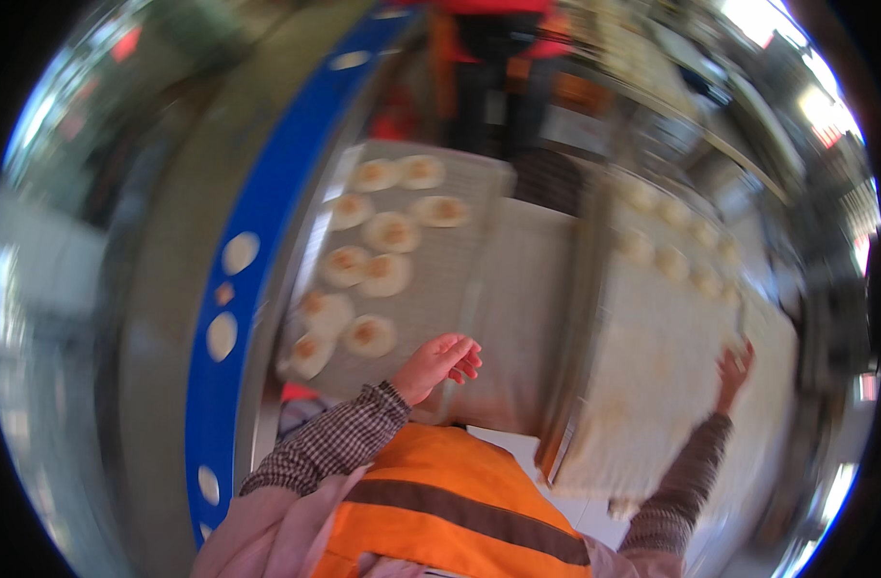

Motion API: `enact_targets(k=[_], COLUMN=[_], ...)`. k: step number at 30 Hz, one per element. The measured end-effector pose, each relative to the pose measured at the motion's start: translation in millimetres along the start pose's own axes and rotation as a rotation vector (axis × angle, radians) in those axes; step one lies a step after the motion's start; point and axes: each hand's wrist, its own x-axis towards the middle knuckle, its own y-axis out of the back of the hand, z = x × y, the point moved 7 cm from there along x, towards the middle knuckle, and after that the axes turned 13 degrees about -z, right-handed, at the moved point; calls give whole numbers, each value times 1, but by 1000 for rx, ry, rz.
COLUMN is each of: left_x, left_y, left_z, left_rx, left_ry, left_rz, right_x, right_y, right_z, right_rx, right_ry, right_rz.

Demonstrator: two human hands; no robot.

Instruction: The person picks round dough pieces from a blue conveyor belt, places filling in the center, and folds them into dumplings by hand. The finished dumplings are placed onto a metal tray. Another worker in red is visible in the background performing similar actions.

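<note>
My left hand [440, 365] hangs loosely curled near the front right edge of a tray [440, 289]; nothing shows in its fingers. On that tray lie several flat round dough pieces [392, 232] with brown patches of filling in their middles. Out to the right, my right hand [733, 370] is over a pale cloth [650, 376] spread on a board. Blur hides whether its fingers grip the cloth. Beyond the cloth's far part sit two rows of round dough balls [671, 263].
A blue conveyor belt [267, 188] runs along the left, carrying pale dough discs [222, 336] and a small brown lump [224, 293]. A wooden edge [567, 404] borders the cloth-covered board. Another person [502, 65] in red and dark clothing stands beyond the tray.
</note>
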Motion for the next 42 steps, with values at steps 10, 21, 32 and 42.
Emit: enact_targets(k=[10, 21, 32, 42], left_x=[-405, -460, -499, -579], left_y=[276, 350, 320, 314], left_z=[-91, -49, -38, -69], left_rx=[416, 879, 801, 1019], left_ry=[-172, 366, -205, 75], left_rz=[1742, 1642, 1492, 1278], right_x=[55, -47, -150, -209], right_y=[-24, -184, -293, -364], right_z=[-9, -103, -134, -152], right_rx=[-686, -633, -585, -458], right_ry=[94, 147, 157, 187], right_rz=[234, -87, -202, -384])
